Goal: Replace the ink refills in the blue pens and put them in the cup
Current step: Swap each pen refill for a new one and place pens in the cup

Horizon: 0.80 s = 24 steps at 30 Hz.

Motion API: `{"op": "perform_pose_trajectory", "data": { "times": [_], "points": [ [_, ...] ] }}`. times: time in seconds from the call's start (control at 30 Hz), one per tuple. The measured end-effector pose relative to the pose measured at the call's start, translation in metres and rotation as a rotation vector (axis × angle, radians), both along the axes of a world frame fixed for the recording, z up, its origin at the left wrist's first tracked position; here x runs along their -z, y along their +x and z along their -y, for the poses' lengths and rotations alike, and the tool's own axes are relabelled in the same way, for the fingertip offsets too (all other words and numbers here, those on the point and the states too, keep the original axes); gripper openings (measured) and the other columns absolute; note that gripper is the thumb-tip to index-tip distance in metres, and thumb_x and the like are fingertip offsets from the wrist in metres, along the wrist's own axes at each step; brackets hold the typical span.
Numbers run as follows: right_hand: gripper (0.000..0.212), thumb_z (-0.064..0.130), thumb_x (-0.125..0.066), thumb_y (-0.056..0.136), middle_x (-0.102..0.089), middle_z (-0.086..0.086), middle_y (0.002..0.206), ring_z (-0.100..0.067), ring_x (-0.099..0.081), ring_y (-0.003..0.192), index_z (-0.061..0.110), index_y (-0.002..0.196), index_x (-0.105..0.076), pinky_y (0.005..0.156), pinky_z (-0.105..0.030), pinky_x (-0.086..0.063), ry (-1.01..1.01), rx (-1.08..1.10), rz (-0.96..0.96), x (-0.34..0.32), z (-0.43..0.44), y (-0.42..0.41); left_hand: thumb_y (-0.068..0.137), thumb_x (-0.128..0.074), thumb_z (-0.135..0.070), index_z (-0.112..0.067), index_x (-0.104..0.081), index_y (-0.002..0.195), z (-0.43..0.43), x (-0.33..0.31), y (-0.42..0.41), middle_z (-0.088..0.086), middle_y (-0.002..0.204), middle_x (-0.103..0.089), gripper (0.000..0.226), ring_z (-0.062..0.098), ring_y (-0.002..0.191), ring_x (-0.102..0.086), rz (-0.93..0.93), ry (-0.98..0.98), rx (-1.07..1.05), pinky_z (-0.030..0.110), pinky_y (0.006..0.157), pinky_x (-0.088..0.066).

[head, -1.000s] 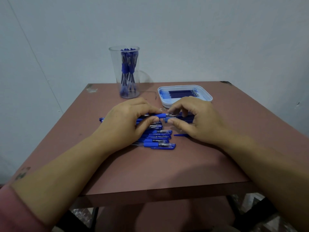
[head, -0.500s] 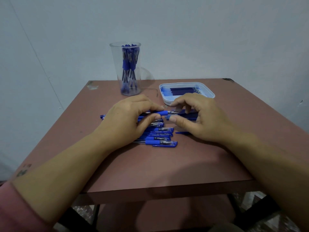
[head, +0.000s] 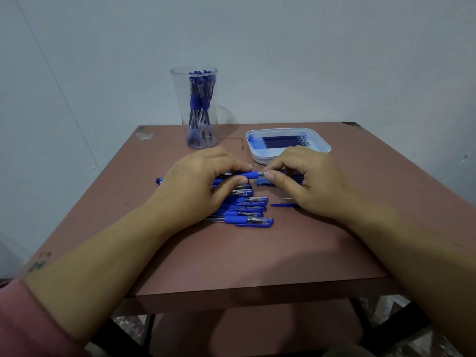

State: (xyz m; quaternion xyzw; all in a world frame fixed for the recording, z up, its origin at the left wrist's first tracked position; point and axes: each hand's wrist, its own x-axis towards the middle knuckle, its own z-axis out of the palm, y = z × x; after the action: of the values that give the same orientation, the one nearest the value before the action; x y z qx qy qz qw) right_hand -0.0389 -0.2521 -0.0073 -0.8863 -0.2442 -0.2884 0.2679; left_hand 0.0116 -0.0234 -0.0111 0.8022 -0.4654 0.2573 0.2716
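Blue pen [head: 251,174] held level at frame centre, just above the brown table [head: 257,253]. Left hand [head: 203,181] grips its barrel, fingers curled round it; right hand [head: 306,179] pinches the tip end between thumb and forefinger. Pen pile [head: 244,210] lies under and below the left hand. Clear cup [head: 180,109], upper centre-left, stands upright, stored pens [head: 200,99] inside. White tray [head: 260,159] with refills [head: 283,140] sits right of the cup, above the right hand.

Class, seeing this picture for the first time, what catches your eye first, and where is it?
The left hand and right hand meet mid-table, both pinching one blue pen by a pile of pens. Behind them stand a clear cup of more pens and, to its right, a white tray of refills.
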Motion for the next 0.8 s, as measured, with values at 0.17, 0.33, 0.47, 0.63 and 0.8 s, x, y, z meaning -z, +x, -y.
{"op": "perform_pose_trajectory", "data": {
  "times": [0.17,0.33,0.47,0.63,0.8],
  "points": [
    [0.034,0.05,-0.063,0.08,-0.059,0.022,0.086,-0.003,-0.053,0.077,0.023,0.101,-0.066,0.068,-0.012,-0.04,0.034,-0.009,-0.04,-0.0014,0.0004,-0.004,0.094,-0.056,-0.035,-0.023,-0.072,0.112,0.0002,0.0008,-0.0003,-0.014,0.095,-0.062,0.026,0.006,0.085,-0.059,-0.003,-0.004,-0.006,0.038,0.073,-0.054],
    [0.02,0.038,-0.059,0.09,-0.063,0.019,0.08,-0.005,-0.058,0.077,0.022,0.09,-0.07,0.067,-0.02,-0.044,0.026,0.002,-0.056,0.0001,-0.0009,-0.0011,0.094,-0.055,-0.038,-0.023,-0.072,0.111,0.0009,0.0004,-0.001,-0.019,0.093,-0.057,0.029,0.005,0.083,-0.059,-0.006,-0.01,0.005,0.038,0.073,-0.054],
    [0.023,0.043,-0.067,0.082,-0.062,0.022,0.081,-0.008,-0.057,0.075,0.025,0.098,-0.067,0.065,-0.014,-0.043,0.06,0.007,-0.093,-0.0002,-0.0004,-0.0043,0.094,-0.055,-0.037,-0.023,-0.072,0.112,0.0014,0.0012,-0.0006,-0.019,0.093,-0.056,0.028,0.006,0.083,-0.059,-0.002,-0.008,0.007,0.039,0.072,-0.054],
    [0.022,0.039,-0.057,0.091,-0.067,0.015,0.082,-0.009,-0.061,0.078,0.023,0.093,-0.071,0.067,-0.026,-0.047,0.06,0.005,-0.114,0.0012,-0.0023,-0.0013,0.094,-0.054,-0.038,-0.024,-0.072,0.112,0.0012,0.0002,-0.002,-0.019,0.093,-0.056,0.029,0.005,0.083,-0.058,-0.006,0.002,0.005,0.038,0.072,-0.054],
    [0.014,0.029,-0.068,0.086,-0.06,0.022,0.079,-0.007,-0.058,0.072,0.018,0.096,-0.071,0.065,-0.018,-0.046,0.038,0.012,-0.031,0.0013,-0.0028,-0.0017,0.095,-0.054,-0.035,-0.022,-0.071,0.111,0.0012,0.0006,-0.003,-0.01,0.096,-0.064,0.026,0.008,0.086,-0.059,0.037,0.028,-0.04,0.036,0.074,-0.054]
  ]
}}
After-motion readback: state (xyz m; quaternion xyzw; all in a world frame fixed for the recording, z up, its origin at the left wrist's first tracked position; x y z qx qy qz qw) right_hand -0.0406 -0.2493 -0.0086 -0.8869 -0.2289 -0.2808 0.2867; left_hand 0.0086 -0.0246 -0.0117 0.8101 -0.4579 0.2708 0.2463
